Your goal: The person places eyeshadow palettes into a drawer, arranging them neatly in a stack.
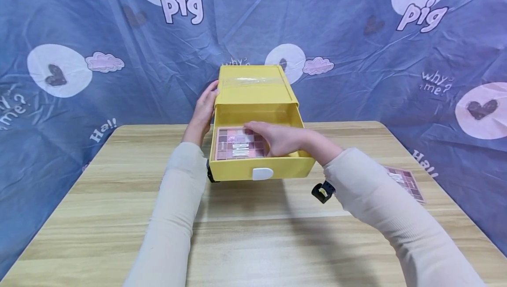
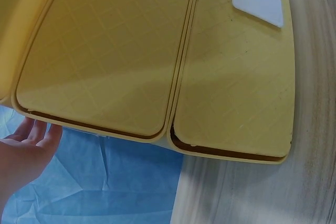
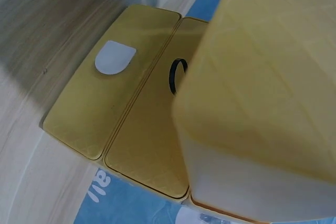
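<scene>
On the wooden table [image 1: 119, 216], near its far edge, stands a yellow drawer box [image 1: 253, 89], drawer [image 1: 261, 168] pulled out. Left hand [image 1: 205, 108] presses straight fingers against the box's side. Right hand [image 1: 277, 138] rests on the eyeshadow palette [image 1: 233, 144] inside, fingers curled, grip hidden. Another palette [image 1: 408, 183] lies partly behind the right sleeve.

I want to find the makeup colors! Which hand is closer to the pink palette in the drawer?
Right. The right hand rests on the pink palette inside the open yellow drawer. The left hand is off it, pressed against the outer side of the yellow box.
</scene>
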### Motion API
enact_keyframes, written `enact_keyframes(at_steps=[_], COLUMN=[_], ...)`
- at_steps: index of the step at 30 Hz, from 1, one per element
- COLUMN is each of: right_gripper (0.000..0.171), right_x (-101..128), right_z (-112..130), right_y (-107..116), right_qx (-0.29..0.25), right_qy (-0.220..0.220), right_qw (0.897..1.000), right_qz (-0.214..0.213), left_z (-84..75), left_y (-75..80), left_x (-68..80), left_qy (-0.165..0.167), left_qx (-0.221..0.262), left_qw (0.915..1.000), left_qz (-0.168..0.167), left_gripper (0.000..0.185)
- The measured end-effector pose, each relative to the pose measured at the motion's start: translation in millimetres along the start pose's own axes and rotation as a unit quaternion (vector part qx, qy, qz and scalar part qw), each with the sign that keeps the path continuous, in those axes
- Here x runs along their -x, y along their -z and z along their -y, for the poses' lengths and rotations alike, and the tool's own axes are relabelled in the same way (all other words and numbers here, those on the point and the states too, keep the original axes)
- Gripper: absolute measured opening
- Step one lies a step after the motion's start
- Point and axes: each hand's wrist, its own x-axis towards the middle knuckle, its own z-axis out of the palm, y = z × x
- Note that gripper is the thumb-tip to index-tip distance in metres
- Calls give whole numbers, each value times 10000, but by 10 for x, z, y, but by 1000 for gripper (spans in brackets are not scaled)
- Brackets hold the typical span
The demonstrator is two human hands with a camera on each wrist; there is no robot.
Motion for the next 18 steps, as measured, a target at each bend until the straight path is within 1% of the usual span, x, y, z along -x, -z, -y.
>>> enact_keyframes(at_steps=[3,10,13,18], right_gripper=[77,83,84,89], right_x=[-1,6,7,58], right_z=[6,24,41,57], right_y=[0,1,16,73], right_qx=[-68,-627,-555,-277], right_qy=[-23,-75,-223,-628], right_qw=[10000,9980,9982,9966], right_qz=[33,80,-15,-465], left_z=[-2,-6,-4,3], left_y=[-5,-10,-12,-13], left_x=[1,-5,-13,-20], left_qy=[15,21,-5,-32], left_qx=[26,16,30,-11], left_qw=[10000,10000,10000,10000], left_qz=[-68,-87,-83,-91], left_gripper=[40,40,40,39])
